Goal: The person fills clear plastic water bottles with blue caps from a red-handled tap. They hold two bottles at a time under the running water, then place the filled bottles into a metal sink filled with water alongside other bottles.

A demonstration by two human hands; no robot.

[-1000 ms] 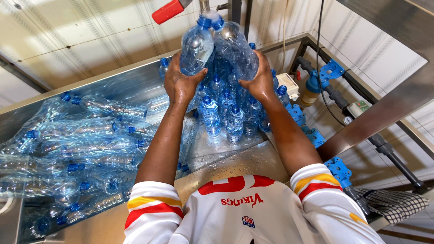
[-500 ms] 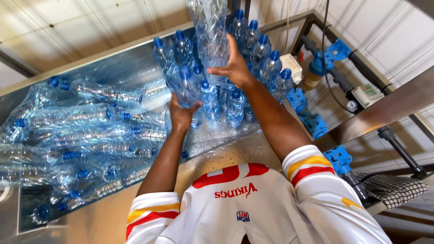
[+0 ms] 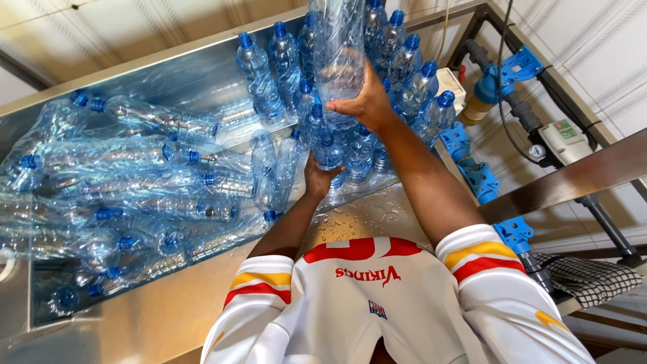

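Clear bottle (image 3: 337,57) gripped by right hand (image 3: 367,104), raised above upright bottle cluster (image 3: 397,81). Capped bottle (image 3: 328,145) clasped by left hand (image 3: 317,180) beside cluster. Slip likely: desk (image 3: 364,216) wetted, standing bottles easily toppled.

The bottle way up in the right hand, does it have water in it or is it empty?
It looks empty. The clear plastic bottle in the right hand shows no waterline, and you can see straight through it. Its top end is cut off by the picture's edge.
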